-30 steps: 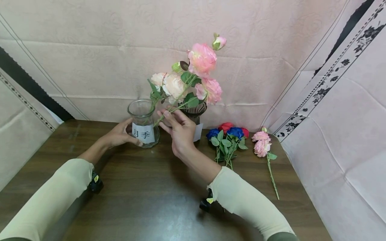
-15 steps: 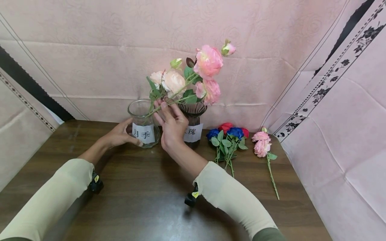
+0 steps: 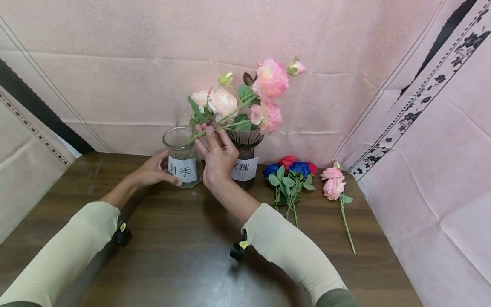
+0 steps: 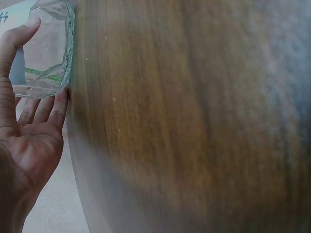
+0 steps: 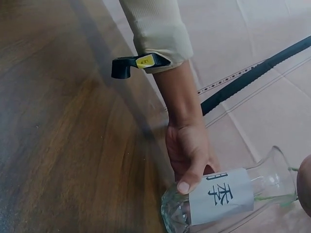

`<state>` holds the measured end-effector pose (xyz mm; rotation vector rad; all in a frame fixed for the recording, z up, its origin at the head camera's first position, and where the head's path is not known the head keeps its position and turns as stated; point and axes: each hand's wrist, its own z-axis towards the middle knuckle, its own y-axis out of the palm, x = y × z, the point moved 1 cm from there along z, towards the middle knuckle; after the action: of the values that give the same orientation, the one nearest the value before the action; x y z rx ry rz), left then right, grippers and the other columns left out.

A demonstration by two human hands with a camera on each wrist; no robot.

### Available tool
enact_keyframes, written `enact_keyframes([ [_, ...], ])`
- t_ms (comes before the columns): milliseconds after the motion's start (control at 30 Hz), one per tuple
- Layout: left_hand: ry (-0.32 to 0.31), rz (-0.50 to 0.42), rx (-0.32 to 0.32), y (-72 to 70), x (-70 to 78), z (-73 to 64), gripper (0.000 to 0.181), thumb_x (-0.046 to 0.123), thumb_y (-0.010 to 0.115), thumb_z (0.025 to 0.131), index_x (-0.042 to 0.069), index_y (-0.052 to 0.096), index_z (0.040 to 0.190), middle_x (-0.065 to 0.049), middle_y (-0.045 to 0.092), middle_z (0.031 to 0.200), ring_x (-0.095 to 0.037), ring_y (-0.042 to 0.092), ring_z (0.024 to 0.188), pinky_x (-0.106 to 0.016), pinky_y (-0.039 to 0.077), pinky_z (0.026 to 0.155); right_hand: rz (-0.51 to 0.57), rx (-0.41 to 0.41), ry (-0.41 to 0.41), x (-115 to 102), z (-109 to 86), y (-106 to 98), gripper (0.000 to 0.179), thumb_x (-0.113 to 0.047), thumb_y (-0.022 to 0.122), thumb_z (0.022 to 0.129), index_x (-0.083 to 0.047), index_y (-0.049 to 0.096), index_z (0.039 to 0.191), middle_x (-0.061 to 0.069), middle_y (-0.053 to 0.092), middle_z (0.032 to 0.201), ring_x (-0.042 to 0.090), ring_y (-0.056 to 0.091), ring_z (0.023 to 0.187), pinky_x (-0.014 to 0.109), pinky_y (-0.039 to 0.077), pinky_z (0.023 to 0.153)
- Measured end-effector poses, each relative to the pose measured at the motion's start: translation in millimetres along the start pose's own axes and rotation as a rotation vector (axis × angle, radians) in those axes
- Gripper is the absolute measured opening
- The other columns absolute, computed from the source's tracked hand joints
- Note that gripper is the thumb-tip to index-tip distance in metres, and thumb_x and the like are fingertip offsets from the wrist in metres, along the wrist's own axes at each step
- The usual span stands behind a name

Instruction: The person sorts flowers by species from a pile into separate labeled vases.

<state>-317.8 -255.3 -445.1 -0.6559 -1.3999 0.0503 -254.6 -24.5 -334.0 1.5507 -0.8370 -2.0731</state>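
My left hand (image 3: 153, 170) holds the lower part of a clear glass vase (image 3: 180, 138), thumb across the front and fingers behind. A white paper label (image 5: 221, 196) with black characters is on the vase. My right hand (image 3: 219, 155) pinches the stem of an artificial pink flower spray (image 3: 270, 81). That stem slants down left, and its lower end overlaps the vase mouth in the head view. A cream flower (image 3: 223, 102) leans out of the same vase, behind the pink spray's stem. A green stem (image 4: 43, 74) shows through the glass in the left wrist view.
A dark ribbed vase (image 3: 245, 138) with a white label (image 3: 245, 169) stands just right of my right hand. Blue and red roses (image 3: 299, 169) lie farther right, then a single pink flower stem (image 3: 333, 187). Pale cloth (image 3: 134, 85) hangs behind the wooden table (image 3: 172, 247).
My right hand has moved left and up toward the clear vase's mouth. The pink blooms have swung right and slightly down, and the stem lies flatter. My left hand stays on the vase.
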Motion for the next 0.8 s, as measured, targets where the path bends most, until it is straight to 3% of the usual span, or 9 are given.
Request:
enact_keyframes([
  [200, -0.011, 0.011, 0.005, -0.3, 0.6, -1.1, 0.111, 0.005, 0.099, 0.082, 0.018, 0.037, 0.172, -0.019, 0.068, 0.149, -0.025, 0.068, 0.130, -0.026, 0.059, 0.101, -0.183, 0.000, -0.134, 12, -0.1, 0, 0.021, -0.010, 0.076, 0.108, 0.004, 0.083, 0.122, 0.023, 0.084, 0.122, 0.019, 0.084, 0.114, 0.034, 0.066, 0.104],
  [400, -0.012, 0.001, -0.001, 1.1, 0.0, -0.3, 0.113, 0.006, 0.100, 0.081, 0.020, 0.036, 0.173, -0.018, 0.068, 0.148, -0.027, 0.069, 0.130, -0.028, 0.060, 0.102, -0.448, -0.073, -0.276, 23, -3.3, -7, 0.023, -0.015, 0.074, 0.110, 0.006, 0.083, 0.113, 0.019, 0.085, 0.122, 0.018, 0.080, 0.122, 0.029, 0.062, 0.109],
  [567, -0.005, -0.014, -0.003, 1.4, 0.1, -0.6, 0.106, 0.005, 0.100, 0.082, 0.018, 0.040, 0.169, -0.018, 0.071, 0.140, -0.021, 0.073, 0.120, -0.029, 0.063, 0.098, -0.708, -0.156, -0.346, 29, -4.6, -17, 0.024, -0.022, 0.073, 0.112, -0.004, 0.084, 0.121, 0.012, 0.085, 0.128, 0.019, 0.078, 0.127, 0.027, 0.062, 0.106],
  [800, 0.018, -0.072, -0.022, 1.6, -0.8, -0.6, 0.098, 0.003, 0.098, 0.084, 0.015, 0.042, 0.164, -0.015, 0.075, 0.130, -0.024, 0.077, 0.111, -0.037, 0.067, 0.091, -0.839, -0.304, -0.395, 34, -2.4, -24, 0.025, -0.014, 0.071, 0.111, 0.000, 0.076, 0.130, 0.016, 0.079, 0.132, 0.024, 0.072, 0.129, 0.035, 0.057, 0.116],
])
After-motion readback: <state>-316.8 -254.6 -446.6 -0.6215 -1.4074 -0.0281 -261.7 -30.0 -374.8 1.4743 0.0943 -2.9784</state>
